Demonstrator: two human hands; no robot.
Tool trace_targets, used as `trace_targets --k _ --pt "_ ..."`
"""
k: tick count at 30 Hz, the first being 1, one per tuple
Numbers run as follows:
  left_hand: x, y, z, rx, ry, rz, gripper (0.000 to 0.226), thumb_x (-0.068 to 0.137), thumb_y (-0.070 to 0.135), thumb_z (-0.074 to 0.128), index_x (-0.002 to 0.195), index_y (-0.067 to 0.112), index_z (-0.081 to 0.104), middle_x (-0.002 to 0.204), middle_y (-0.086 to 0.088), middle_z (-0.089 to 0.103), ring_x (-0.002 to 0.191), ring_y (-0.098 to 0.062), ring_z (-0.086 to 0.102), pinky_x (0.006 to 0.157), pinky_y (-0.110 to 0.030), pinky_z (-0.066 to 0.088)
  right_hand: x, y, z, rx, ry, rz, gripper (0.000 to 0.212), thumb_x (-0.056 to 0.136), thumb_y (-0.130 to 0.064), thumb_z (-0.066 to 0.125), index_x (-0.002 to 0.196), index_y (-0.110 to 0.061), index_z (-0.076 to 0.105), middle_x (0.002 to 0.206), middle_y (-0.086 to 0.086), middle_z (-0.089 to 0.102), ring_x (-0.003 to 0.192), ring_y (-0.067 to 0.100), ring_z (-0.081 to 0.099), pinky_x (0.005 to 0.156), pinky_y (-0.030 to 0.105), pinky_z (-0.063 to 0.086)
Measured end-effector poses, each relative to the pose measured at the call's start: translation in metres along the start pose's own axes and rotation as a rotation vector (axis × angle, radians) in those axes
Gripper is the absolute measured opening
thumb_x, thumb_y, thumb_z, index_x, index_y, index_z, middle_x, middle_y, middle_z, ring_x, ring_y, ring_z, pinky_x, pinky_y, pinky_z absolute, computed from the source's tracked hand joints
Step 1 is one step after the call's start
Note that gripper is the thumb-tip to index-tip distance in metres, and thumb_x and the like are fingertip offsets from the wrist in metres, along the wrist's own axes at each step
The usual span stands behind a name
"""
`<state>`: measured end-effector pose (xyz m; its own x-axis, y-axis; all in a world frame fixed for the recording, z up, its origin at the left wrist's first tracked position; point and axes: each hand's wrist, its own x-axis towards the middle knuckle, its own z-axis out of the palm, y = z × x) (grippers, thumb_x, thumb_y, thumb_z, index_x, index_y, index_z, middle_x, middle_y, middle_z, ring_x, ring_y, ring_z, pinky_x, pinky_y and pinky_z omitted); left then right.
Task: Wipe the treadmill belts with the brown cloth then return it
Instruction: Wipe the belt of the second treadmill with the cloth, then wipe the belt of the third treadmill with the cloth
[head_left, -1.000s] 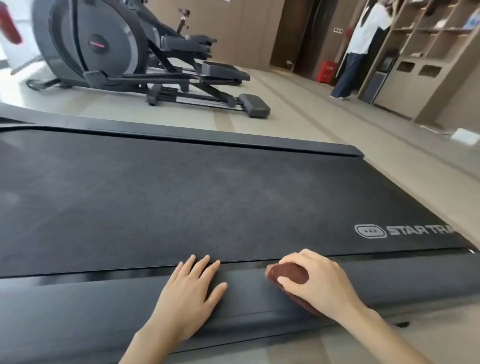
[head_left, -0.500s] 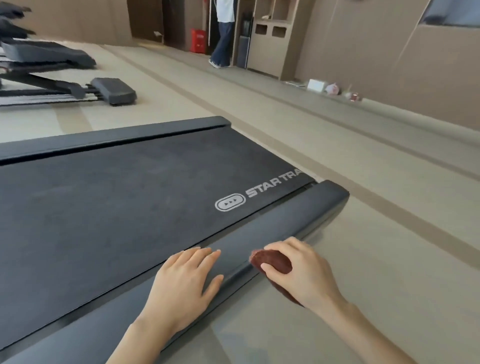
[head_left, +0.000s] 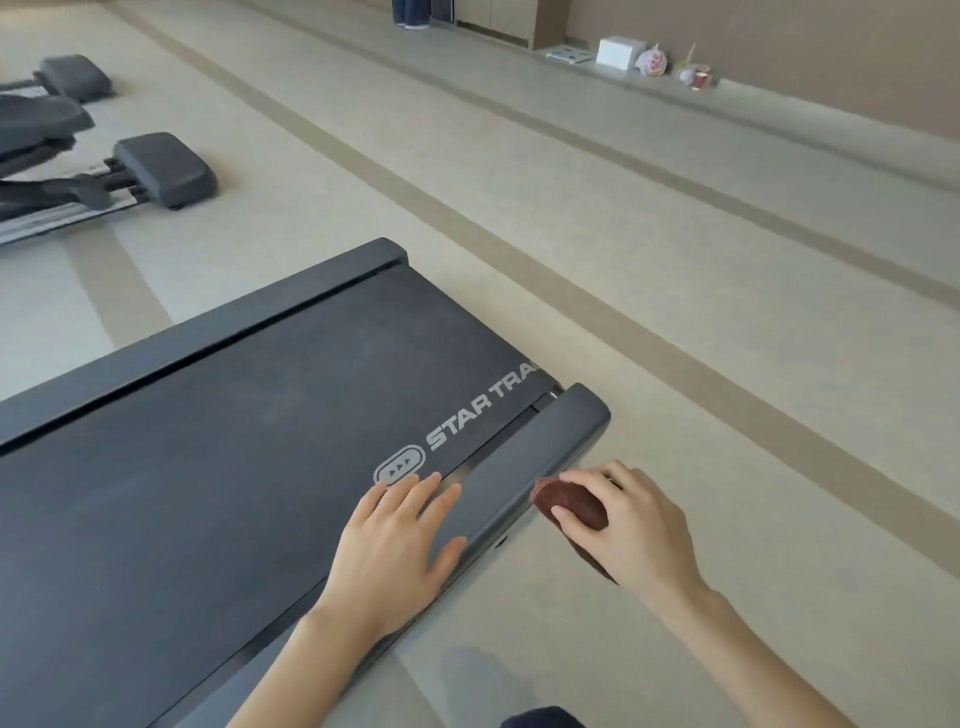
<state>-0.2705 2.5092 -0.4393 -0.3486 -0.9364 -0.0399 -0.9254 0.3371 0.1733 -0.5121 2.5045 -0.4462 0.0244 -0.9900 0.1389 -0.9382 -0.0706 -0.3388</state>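
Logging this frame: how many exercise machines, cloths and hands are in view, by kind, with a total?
Exercise machines: 2, the treadmill and, partly in frame, the elliptical
Cloths: 1, the brown cloth
Hands: 2, the left hand and the right hand
Total: 5

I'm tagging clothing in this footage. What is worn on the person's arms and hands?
The left hand and right hand are bare: no gloves, rings, watch or bracelet can be seen. No sleeves show either; the arms are uncovered up to the frame's edge.
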Motion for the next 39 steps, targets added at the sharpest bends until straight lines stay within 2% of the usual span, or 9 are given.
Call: trace_targets --k 7,10,12,16,21,26,28,32,39 --pt "-0.009 0.080 -0.201 -0.037 0.033 0.072 0.047 0.077 0.040 0.056 0.116 0.017 0.067 0.117 -0.002 0.066 0.106 -0.022 0.064 0.092 -0.045 0.048 -0.003 -0.054 -0.211 0.009 0.097 0.007 0.028 0.068 -0.032 0.081 0.095 -0.027 0.072 0.085 -0.005 0.064 0.069 0.022 0.061 0.047 0.029 0.050" --pt "-0.015 0.108 -0.283 -0.022 0.055 0.103 0.048 0.081 0.041 0.051 0.119 0.016 0.065 0.121 -0.003 0.064 0.110 -0.025 0.062 0.094 -0.047 0.047 -0.008 -0.071 -0.298 -0.003 0.161 0.021 0.029 0.068 -0.033 0.082 0.095 -0.028 0.071 0.085 -0.006 0.064 0.068 0.020 0.061 0.048 0.026 0.047" --pt "-0.023 0.125 -0.327 -0.015 0.052 0.135 0.050 0.084 0.043 0.043 0.122 0.016 0.063 0.123 -0.004 0.063 0.113 -0.025 0.060 0.095 -0.047 0.046 -0.017 -0.081 -0.344 -0.014 0.204 0.027 0.030 0.067 -0.033 0.082 0.095 -0.028 0.071 0.085 -0.007 0.063 0.067 0.019 0.060 0.047 0.024 0.044" --pt "-0.041 0.152 -0.385 -0.017 0.061 0.230 0.050 0.083 0.041 0.056 0.126 0.017 0.059 0.127 -0.004 0.060 0.118 -0.027 0.056 0.098 -0.049 0.042 -0.041 -0.097 -0.411 -0.043 0.297 0.044 0.030 0.068 -0.032 0.082 0.095 -0.027 0.071 0.085 -0.007 0.063 0.067 0.020 0.060 0.047 0.025 0.046" --pt "-0.064 0.180 -0.415 -0.043 0.064 0.369 0.050 0.085 0.040 0.054 0.128 0.015 0.058 0.128 -0.006 0.059 0.119 -0.028 0.055 0.099 -0.049 0.041 -0.089 -0.103 -0.456 -0.115 0.397 0.138 0.028 0.069 -0.031 0.082 0.094 -0.025 0.072 0.084 -0.005 0.064 0.067 0.021 0.060 0.048 0.023 0.043" --pt "-0.070 0.206 -0.423 -0.064 0.001 0.453 0.056 0.087 0.045 0.034 0.129 0.016 0.057 0.130 -0.004 0.058 0.119 -0.027 0.056 0.100 -0.047 0.041 -0.137 -0.089 -0.483 -0.130 0.445 0.298 0.029 0.070 -0.031 0.081 0.097 -0.024 0.072 0.087 -0.004 0.065 0.071 0.021 0.061 0.048 0.028 0.049" --pt "-0.061 0.236 -0.420 -0.063 -0.051 0.534 0.058 0.087 0.046 0.030 0.131 0.017 0.054 0.133 -0.003 0.055 0.123 -0.026 0.052 0.103 -0.046 0.039 -0.165 -0.068 -0.500 -0.148 0.462 0.405 0.030 0.071 -0.030 0.081 0.098 -0.023 0.072 0.088 -0.003 0.065 0.072 0.023 0.062 0.049 0.031 0.050" --pt "-0.039 0.268 -0.413 -0.030 -0.073 0.621 0.059 0.086 0.045 0.029 0.130 0.015 0.056 0.132 -0.005 0.057 0.122 -0.028 0.053 0.102 -0.047 0.042 -0.189 -0.038 -0.509 -0.193 0.478 0.495 0.030 0.069 -0.027 0.082 0.097 -0.023 0.072 0.086 -0.003 0.065 0.070 0.024 0.062 0.047 0.028 0.048" --pt "0.037 0.381 -0.398 0.032 -0.069 0.797 0.056 0.088 0.045 0.033 0.129 0.016 0.057 0.132 -0.005 0.057 0.123 -0.028 0.052 0.101 -0.048 0.042 -0.202 0.061 -0.532 -0.247 0.571 0.650 0.030 0.068 -0.026 0.083 0.096 -0.023 0.073 0.086 -0.003 0.064 0.070 0.022 0.061 0.043 0.029 0.048"
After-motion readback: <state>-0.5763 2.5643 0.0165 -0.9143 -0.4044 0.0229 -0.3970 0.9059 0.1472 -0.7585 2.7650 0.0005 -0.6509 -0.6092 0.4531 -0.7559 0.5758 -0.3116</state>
